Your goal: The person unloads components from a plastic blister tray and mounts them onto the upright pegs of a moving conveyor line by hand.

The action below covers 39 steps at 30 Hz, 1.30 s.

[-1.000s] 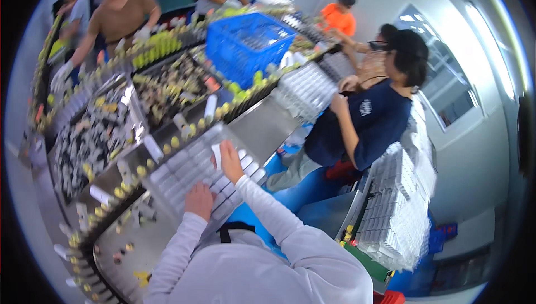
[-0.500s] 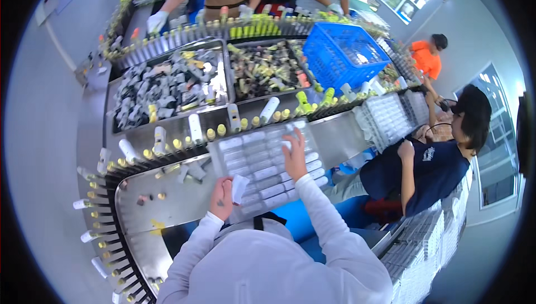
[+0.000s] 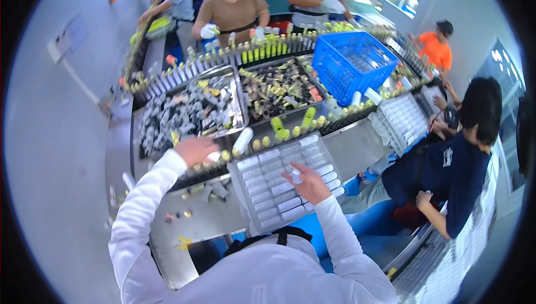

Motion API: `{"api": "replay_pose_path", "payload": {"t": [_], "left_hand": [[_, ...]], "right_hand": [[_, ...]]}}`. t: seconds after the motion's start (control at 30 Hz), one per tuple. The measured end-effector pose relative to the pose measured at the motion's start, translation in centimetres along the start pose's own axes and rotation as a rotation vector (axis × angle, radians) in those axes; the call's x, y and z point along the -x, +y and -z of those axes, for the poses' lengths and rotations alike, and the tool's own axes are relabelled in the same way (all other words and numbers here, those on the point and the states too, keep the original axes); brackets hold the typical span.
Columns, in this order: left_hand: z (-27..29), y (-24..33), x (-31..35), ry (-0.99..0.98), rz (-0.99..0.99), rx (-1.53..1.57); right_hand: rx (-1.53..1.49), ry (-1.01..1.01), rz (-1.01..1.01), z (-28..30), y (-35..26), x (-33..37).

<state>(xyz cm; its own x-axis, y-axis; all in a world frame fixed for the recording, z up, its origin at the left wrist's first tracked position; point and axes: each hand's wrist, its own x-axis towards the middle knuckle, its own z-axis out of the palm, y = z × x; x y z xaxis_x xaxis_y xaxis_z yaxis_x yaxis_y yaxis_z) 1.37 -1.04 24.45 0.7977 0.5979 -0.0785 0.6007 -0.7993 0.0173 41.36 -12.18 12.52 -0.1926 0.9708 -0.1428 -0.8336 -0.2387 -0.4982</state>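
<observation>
My left hand point(image 3: 194, 151) reaches over the curved conveyor line, its fingers closed round a white tube point(image 3: 213, 156) that shows only in part. My right hand point(image 3: 311, 185) is over a clear plastic tray point(image 3: 258, 221) and pinches a small whitish piece point(image 3: 296, 175), too blurred to name exactly. Rows of compartments divide the tray. White tubes point(image 3: 291, 203) lie in several of them, mostly on the right and in the far row. Another white tube point(image 3: 243, 141) stands tilted on the line, right of my left hand.
Metal trays of grey pieces point(image 3: 184, 108) and mixed small parts point(image 3: 279, 89) lie beyond the line, beside a blue crate point(image 3: 354, 66). A person in dark blue point(image 3: 441, 175) works close on my right, near more clear trays point(image 3: 403, 118). Other people stand across the line.
My left hand has left the tray's near left corner, where it held a white piece, and reached forward to the line. My right hand has drawn nearer, now pinching a whitish piece. The view has shifted.
</observation>
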Motion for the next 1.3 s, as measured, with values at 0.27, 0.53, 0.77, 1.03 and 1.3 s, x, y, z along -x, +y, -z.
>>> {"api": "replay_pose_path", "payload": {"t": [0.27, 0.53, 0.77, 1.03, 1.3], "left_hand": [[-2.7, 1.0, 2.6, -0.179, 0.611, 0.067], [-6.2, 8.6, 5.8, 0.708, 1.05, -0.402], [-12.3, 23.5, -4.2, 0.422, 0.264, 0.519], [-16.3, 24.3, -8.9, 0.127, 0.354, 0.446], [-14.3, 27.9, -9.1, 0.491, 0.124, 0.245]], "right_hand": [[0.538, 0.17, -0.085, -5.2, -1.4, 5.0], [2.041, 0.061, 0.353, -12.1, 3.6, -11.2], [2.324, -0.238, 0.255, -19.2, 11.6, -14.1], [1.736, -0.049, 0.181, -12.4, 5.9, -4.1], [2.341, 0.021, 0.542, 4.5, -5.0, -1.2]]}}
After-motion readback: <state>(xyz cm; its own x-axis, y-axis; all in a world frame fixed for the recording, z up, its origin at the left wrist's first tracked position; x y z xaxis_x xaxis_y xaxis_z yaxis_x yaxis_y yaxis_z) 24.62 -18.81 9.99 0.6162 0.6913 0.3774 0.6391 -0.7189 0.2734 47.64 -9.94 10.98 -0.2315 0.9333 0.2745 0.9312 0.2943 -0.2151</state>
